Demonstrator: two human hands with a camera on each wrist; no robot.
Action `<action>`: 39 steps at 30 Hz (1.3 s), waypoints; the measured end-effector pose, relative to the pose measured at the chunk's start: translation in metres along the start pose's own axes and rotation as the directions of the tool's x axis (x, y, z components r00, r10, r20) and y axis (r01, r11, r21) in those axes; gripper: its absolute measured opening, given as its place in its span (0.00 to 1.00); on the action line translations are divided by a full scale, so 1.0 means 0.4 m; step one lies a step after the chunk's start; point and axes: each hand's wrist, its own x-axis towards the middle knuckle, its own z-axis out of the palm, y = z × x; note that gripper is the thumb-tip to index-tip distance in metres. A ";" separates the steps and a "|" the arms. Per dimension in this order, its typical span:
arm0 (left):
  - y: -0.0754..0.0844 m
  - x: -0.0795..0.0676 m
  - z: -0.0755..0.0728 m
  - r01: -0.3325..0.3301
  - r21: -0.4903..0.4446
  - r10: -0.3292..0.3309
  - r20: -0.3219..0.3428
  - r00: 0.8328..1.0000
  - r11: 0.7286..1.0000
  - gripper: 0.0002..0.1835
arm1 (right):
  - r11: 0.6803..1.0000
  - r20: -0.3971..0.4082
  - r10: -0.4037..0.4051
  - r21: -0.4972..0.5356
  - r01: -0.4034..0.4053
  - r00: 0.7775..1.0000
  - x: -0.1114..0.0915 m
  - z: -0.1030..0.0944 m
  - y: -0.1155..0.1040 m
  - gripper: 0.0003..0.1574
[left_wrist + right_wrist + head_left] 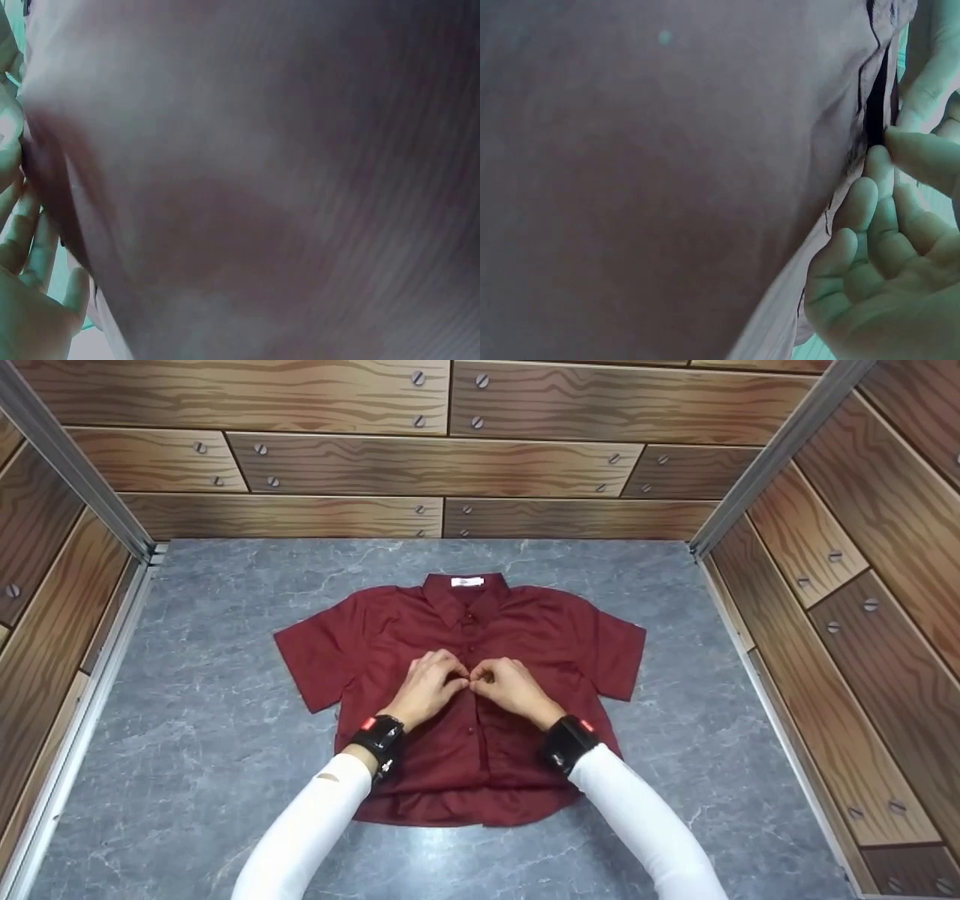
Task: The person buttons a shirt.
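Observation:
A dark red short-sleeved shirt [420,622] lies spread front side up, its collar [442,596] pointing away from me. At the middle of its button placket, my left hand [429,684] and right hand [514,688] meet fingertip to fingertip. Each hand pinches the placket cloth between thumb and fingers. In the right wrist view, the thumb and index finger of the right hand [892,247] close on the edge of the shirt front [667,187]. The button under the fingertips is hidden. Lower down, another button [471,730] shows on the placket.
The shirt lies on a grey marbled tabletop [202,682]. Wood-patterned panels [337,465] with metal corner rails [780,457] wall in the back and both sides. Black bands [381,739] with cameras sit on both wrists over white sleeves [307,825].

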 end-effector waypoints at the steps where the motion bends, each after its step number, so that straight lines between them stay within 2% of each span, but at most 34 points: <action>1: -0.001 -0.001 0.000 0.006 -0.007 -0.006 0.000 1.000 1.000 0.09 | 1.000 -0.005 0.004 0.004 -0.004 1.000 0.000 0.001 0.001 0.04; 5: -0.005 -0.006 0.001 0.039 -0.029 -0.040 -0.009 0.999 0.999 0.11 | 0.999 -0.026 -0.001 0.046 0.002 1.000 -0.002 0.006 0.006 0.03; 9: -0.009 -0.011 0.004 0.069 -0.053 -0.069 -0.010 0.998 0.996 0.09 | 0.997 -0.040 -0.015 0.080 0.018 0.999 -0.007 0.010 0.008 0.02; 15: -0.014 -0.010 0.017 0.114 -0.084 -0.115 0.000 0.993 0.990 0.05 | 0.998 -0.027 -0.006 0.066 0.008 1.000 -0.018 0.012 0.011 0.04; 18: -0.018 -0.009 0.021 0.150 -0.101 -0.148 0.024 0.989 0.984 0.04 | 0.999 -0.012 0.029 0.015 -0.029 1.000 -0.023 0.009 0.012 0.06; 21: -0.023 -0.005 0.020 0.170 -0.112 -0.167 0.038 0.985 0.979 0.05 | 0.994 0.011 0.074 -0.085 -0.072 0.997 -0.026 0.005 0.009 0.11; 25: -0.026 0.003 0.010 0.169 -0.138 -0.164 0.041 0.986 0.976 0.05 | 0.972 0.030 0.111 -0.212 -0.103 0.993 -0.021 0.008 -0.002 0.19; 29: -0.024 0.009 0.002 0.161 -0.158 -0.153 0.063 0.986 0.974 0.06 | 0.950 0.013 0.126 -0.290 -0.117 0.992 -0.014 0.020 -0.012 0.22; 34: -0.023 0.007 0.005 0.160 -0.170 -0.150 0.069 0.986 0.972 0.06 | 0.937 0.011 0.143 -0.323 -0.132 0.990 -0.015 0.022 -0.013 0.18; 39: -0.023 0.002 0.007 0.158 -0.155 -0.149 0.067 0.987 0.975 0.06 | 0.960 0.008 0.138 -0.249 -0.131 0.990 -0.020 0.004 -0.004 0.06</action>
